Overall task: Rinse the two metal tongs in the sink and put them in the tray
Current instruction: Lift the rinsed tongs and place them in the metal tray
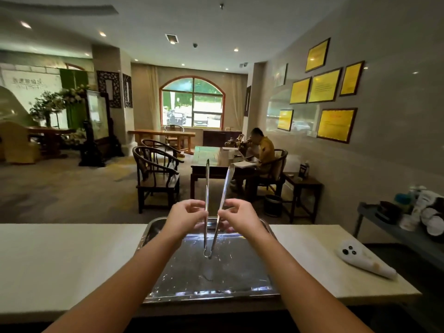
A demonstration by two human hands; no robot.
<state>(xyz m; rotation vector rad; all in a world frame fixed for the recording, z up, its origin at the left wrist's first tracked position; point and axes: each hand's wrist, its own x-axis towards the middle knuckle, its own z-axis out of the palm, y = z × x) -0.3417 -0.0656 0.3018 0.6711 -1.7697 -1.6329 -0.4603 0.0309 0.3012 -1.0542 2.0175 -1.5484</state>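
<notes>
Long metal tongs (225,186) stand upright over a shallow metal tray (153,282). Their two arms spread apart at the top and meet at the lower end (208,255), just above the tray's wet floor. My left hand (186,217) pinches the left arm (207,183) and my right hand (240,216) pinches the right arm. I cannot tell whether this is one pair or two pairs held together. No sink is in view.
The tray lies on a white counter (60,255) that runs left and right. A rolled white cloth with dark dots (365,260) lies on the counter at the right. A grey side cart (394,224) with bottles stands further right. Beyond the counter, a person (263,146) sits at a dark table.
</notes>
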